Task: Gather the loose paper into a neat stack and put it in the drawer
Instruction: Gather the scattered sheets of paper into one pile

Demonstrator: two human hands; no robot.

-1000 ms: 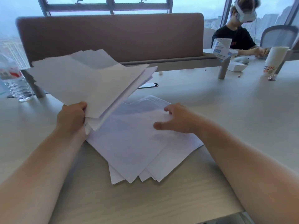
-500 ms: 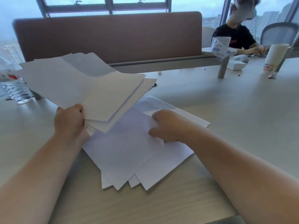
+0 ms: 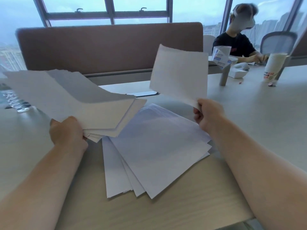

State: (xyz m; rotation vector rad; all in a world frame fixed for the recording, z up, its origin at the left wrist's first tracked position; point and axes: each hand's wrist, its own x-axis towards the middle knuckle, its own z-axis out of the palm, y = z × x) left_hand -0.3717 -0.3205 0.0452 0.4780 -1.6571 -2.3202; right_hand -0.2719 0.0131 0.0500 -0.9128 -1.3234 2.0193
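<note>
Left hand (image 3: 66,131) grip: closed on bundle (image 3: 71,97) | right hand (image 3: 207,115) grip: pinching one sheet (image 3: 179,72) | pile (image 3: 157,150) still loose on surface (image 3: 166,213) | drawer unseen, roughly halfway.

Held sheaf (image 3: 71,98) hides most of the blurred water bottle (image 3: 15,102).

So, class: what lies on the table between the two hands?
In the head view, fanned loose sheets lie on the table between left hand and right hand.
</note>
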